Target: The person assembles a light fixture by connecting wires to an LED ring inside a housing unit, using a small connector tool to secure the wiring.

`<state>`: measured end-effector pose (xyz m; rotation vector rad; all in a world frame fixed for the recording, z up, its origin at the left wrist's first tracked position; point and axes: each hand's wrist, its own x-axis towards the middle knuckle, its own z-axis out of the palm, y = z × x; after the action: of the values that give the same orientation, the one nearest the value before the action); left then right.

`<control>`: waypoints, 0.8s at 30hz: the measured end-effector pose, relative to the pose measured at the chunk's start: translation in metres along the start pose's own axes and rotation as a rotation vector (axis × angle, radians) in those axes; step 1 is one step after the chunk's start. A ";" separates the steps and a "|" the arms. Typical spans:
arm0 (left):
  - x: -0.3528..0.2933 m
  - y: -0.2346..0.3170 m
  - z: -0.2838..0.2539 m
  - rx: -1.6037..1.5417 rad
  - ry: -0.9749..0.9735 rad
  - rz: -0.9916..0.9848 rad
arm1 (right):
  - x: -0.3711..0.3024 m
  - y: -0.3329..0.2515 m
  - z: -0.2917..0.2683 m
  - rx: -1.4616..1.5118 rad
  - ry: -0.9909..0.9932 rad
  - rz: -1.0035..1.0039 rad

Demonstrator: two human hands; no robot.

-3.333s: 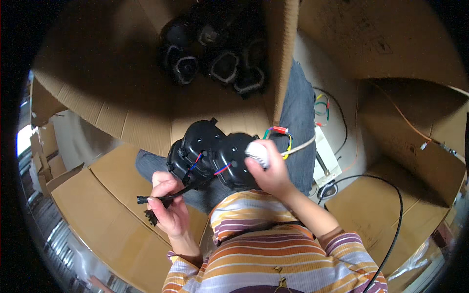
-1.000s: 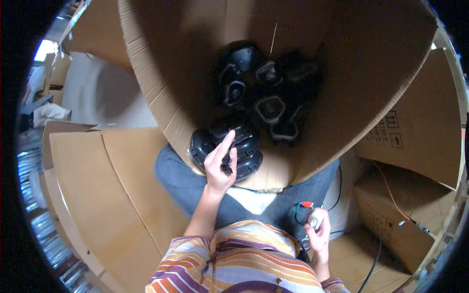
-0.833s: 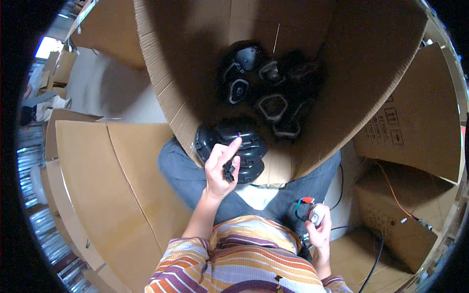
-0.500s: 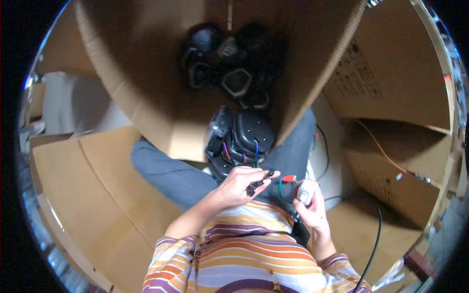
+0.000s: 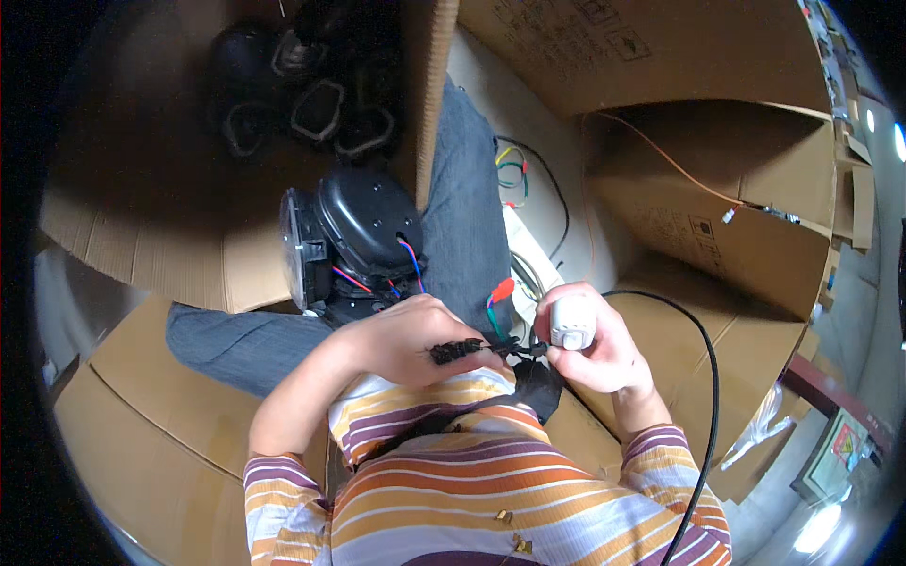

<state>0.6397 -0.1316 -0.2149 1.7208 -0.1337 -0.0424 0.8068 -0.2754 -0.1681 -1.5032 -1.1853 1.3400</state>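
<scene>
Seemingly a workshop: a big cardboard box (image 5: 170, 241) of black parts (image 5: 316, 108) stands beyond the left hand (image 5: 415, 340), with cartons (image 5: 755, 255) and a black cable (image 5: 713, 387) right of the right hand (image 5: 599, 354)

The left fisheye worn on your head looks down, at close range, over your striped shirt (image 5: 444, 481) to your left hand (image 5: 415, 344) and right hand (image 5: 607, 347). Cardboard walls (image 5: 755, 61) around you bend toward the field's edges.
</scene>
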 end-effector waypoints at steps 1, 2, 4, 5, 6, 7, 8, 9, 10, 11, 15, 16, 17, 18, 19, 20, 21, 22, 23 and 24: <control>0.001 -0.003 -0.001 -0.012 -0.010 -0.002 | 0.001 0.001 0.000 0.023 -0.028 0.000; 0.003 -0.005 -0.003 -0.042 -0.084 -0.006 | 0.003 0.000 -0.001 0.070 -0.033 0.012; 0.006 -0.008 -0.006 -0.067 -0.220 -0.040 | 0.006 0.000 -0.005 0.075 -0.063 0.034; 0.007 -0.009 -0.007 -0.083 -0.225 -0.045 | 0.009 0.000 -0.007 0.071 -0.098 0.038; 0.008 -0.010 -0.007 -0.148 -0.232 -0.054 | 0.011 -0.001 -0.008 0.061 -0.129 0.044; 0.009 -0.010 -0.008 -0.212 -0.238 -0.063 | 0.012 -0.002 -0.010 0.071 -0.129 0.057; 0.010 -0.011 -0.008 -0.223 -0.241 -0.066 | 0.013 -0.002 -0.011 0.052 -0.161 0.072; 0.012 -0.011 -0.010 -0.222 -0.272 -0.089 | 0.014 -0.002 -0.012 0.032 -0.193 0.087; 0.013 -0.011 -0.010 -0.220 -0.302 -0.110 | 0.015 -0.002 -0.012 0.037 -0.192 0.096; 0.013 -0.011 -0.011 -0.227 -0.305 -0.112 | 0.017 -0.002 -0.012 0.002 -0.220 0.067; 0.014 -0.012 -0.010 -0.267 -0.309 -0.134 | 0.016 -0.003 -0.014 -0.102 -0.261 0.032; 0.014 -0.014 -0.011 -0.263 -0.303 -0.124 | 0.017 -0.002 -0.014 -0.098 -0.260 0.036; 0.015 -0.014 -0.012 -0.266 -0.308 -0.123 | 0.017 -0.002 -0.013 -0.106 -0.253 0.002; 0.017 -0.014 -0.015 -0.248 -0.368 -0.141 | 0.018 -0.001 -0.013 -0.115 -0.246 -0.032; 0.018 -0.014 -0.017 -0.228 -0.428 -0.157 | 0.017 0.000 -0.012 -0.113 -0.243 -0.027; 0.018 -0.014 -0.017 -0.231 -0.430 -0.157 | 0.017 0.002 -0.011 -0.092 -0.228 -0.032; 0.019 -0.015 -0.017 -0.227 -0.423 -0.159 | 0.017 0.003 -0.010 -0.072 -0.215 -0.037; 0.019 -0.016 -0.017 -0.222 -0.414 -0.161 | 0.017 0.003 -0.011 -0.072 -0.214 -0.035; 0.018 -0.015 -0.016 -0.224 -0.408 -0.166 | 0.017 0.003 -0.009 -0.076 -0.237 -0.027; 0.016 -0.014 -0.013 -0.288 -0.357 -0.151 | 0.018 0.003 -0.008 -0.082 -0.262 -0.021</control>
<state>0.6581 -0.1181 -0.2261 1.4190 -0.2488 -0.4603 0.8155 -0.2583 -0.1746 -1.3976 -1.4306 1.5248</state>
